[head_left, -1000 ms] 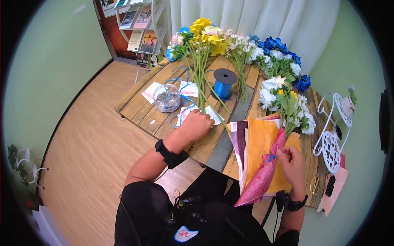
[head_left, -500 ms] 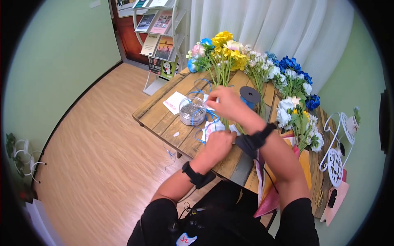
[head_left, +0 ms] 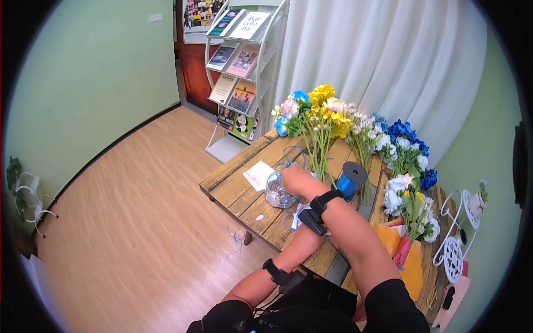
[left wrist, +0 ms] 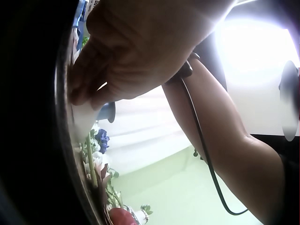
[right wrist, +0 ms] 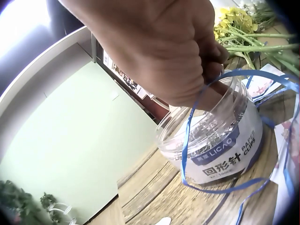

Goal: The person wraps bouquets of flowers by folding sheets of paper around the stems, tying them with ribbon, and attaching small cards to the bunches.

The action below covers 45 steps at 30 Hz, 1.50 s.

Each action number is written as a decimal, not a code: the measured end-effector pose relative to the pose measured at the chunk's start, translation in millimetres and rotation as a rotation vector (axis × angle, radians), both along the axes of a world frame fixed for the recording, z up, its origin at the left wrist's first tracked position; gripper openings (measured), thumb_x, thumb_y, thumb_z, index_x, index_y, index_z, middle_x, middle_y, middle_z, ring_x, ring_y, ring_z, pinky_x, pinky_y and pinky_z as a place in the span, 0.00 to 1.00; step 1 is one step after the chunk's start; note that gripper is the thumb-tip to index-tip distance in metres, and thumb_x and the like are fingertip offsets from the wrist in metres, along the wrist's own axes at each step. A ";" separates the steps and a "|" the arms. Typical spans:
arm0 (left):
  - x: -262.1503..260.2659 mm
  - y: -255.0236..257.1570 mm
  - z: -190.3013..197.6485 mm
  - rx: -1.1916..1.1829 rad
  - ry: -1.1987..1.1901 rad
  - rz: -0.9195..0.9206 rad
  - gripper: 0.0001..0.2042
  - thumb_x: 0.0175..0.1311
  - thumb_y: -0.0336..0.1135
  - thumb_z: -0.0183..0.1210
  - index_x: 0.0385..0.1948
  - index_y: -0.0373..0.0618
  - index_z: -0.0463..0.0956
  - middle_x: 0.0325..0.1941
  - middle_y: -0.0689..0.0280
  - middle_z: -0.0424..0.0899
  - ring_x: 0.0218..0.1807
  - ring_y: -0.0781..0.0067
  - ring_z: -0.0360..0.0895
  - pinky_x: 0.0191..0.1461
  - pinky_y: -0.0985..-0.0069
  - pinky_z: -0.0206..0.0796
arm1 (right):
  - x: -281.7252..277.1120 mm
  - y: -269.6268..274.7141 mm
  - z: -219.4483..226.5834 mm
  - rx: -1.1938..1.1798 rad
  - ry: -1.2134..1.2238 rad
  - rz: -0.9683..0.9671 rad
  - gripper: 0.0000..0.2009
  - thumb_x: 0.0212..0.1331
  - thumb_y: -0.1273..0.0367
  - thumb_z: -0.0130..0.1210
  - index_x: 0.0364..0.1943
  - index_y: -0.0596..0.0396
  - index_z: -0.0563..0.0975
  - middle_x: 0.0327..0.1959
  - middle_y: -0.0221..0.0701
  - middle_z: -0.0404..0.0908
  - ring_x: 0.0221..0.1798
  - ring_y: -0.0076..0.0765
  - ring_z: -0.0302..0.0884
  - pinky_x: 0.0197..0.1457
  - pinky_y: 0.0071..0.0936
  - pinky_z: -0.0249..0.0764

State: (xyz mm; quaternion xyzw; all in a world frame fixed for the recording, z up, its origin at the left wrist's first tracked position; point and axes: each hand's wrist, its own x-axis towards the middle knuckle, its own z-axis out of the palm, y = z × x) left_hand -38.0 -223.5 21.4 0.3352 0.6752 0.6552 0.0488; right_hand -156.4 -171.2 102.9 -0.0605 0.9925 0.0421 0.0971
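Note:
My right hand (head_left: 300, 182) reaches down into a clear round jar of paper clips (right wrist: 229, 157). Its fingers (right wrist: 218, 96) dip below the rim, fingertips hidden among the silver clips. A loop of blue ribbon (right wrist: 186, 136) hangs across the front of the jar. Lower on the table, my left hand (left wrist: 136, 51) pinches a small white card (left wrist: 85, 115) between thumb and fingers; in the head view the right forearm covers much of this hand. Printed cards tied with ribbon lie beside the jar, one white card (head_left: 257, 175) to its left.
A blue ribbon spool (head_left: 352, 180) stands right of the jar. Yellow flowers (head_left: 327, 105) and other bunches line the table's back. A wrapped bouquet (head_left: 411, 222) lies at the right, near a white metal stand (head_left: 452, 261). A magazine rack (head_left: 239, 72) rises behind the table.
My right hand has left the wrapped bouquet, crossed over the left arm and entered the paper clip jar. The head view has turned, shifting the table rightward and down.

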 end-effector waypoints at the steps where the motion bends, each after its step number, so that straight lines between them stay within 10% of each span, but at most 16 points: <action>1: 0.2 -0.2 0.8 -0.094 0.028 0.022 0.13 0.53 0.27 0.54 0.41 0.37 0.73 0.44 0.51 0.77 0.48 0.55 0.73 0.49 0.66 0.65 | -1.9 2.6 -2.5 -0.052 0.017 -0.015 0.12 0.40 0.77 0.56 0.34 0.61 0.79 0.40 0.47 0.78 0.46 0.48 0.77 0.46 0.38 0.74; 14: 5.0 0.3 -3.2 -0.172 0.176 0.111 0.11 0.52 0.32 0.55 0.37 0.40 0.73 0.38 0.52 0.78 0.43 0.49 0.74 0.42 0.62 0.67 | -8.9 18.9 -32.4 -0.157 0.133 0.021 0.08 0.36 0.71 0.64 0.22 0.59 0.79 0.24 0.43 0.79 0.32 0.49 0.78 0.37 0.36 0.74; 25: 7.1 3.3 7.8 -0.307 0.238 0.181 0.10 0.48 0.28 0.54 0.35 0.41 0.75 0.35 0.51 0.78 0.39 0.47 0.74 0.40 0.59 0.67 | 3.3 20.5 0.2 -0.320 0.095 -0.044 0.09 0.46 0.73 0.53 0.30 0.67 0.78 0.37 0.53 0.77 0.43 0.55 0.76 0.44 0.40 0.74; 27: 7.7 2.7 10.0 -0.332 0.193 0.208 0.10 0.47 0.28 0.54 0.34 0.41 0.74 0.34 0.50 0.78 0.38 0.45 0.75 0.38 0.59 0.67 | 7.0 19.8 4.3 -0.309 0.146 -0.041 0.07 0.45 0.70 0.61 0.22 0.61 0.78 0.21 0.42 0.79 0.26 0.41 0.79 0.33 0.34 0.73; 33: 8.4 2.9 11.4 -0.316 0.213 0.198 0.10 0.47 0.29 0.55 0.34 0.40 0.74 0.34 0.49 0.78 0.37 0.44 0.75 0.38 0.58 0.67 | 15.0 15.1 18.8 -0.619 -0.078 -0.203 0.06 0.47 0.77 0.59 0.18 0.64 0.76 0.16 0.37 0.77 0.16 0.27 0.77 0.19 0.26 0.72; 45: 7.9 4.5 4.0 -0.324 0.293 0.211 0.11 0.50 0.29 0.52 0.36 0.41 0.72 0.32 0.48 0.78 0.34 0.45 0.76 0.34 0.57 0.67 | 6.7 25.9 1.3 -0.467 0.204 0.048 0.03 0.38 0.75 0.55 0.18 0.55 0.80 0.20 0.42 0.79 0.26 0.43 0.79 0.34 0.32 0.76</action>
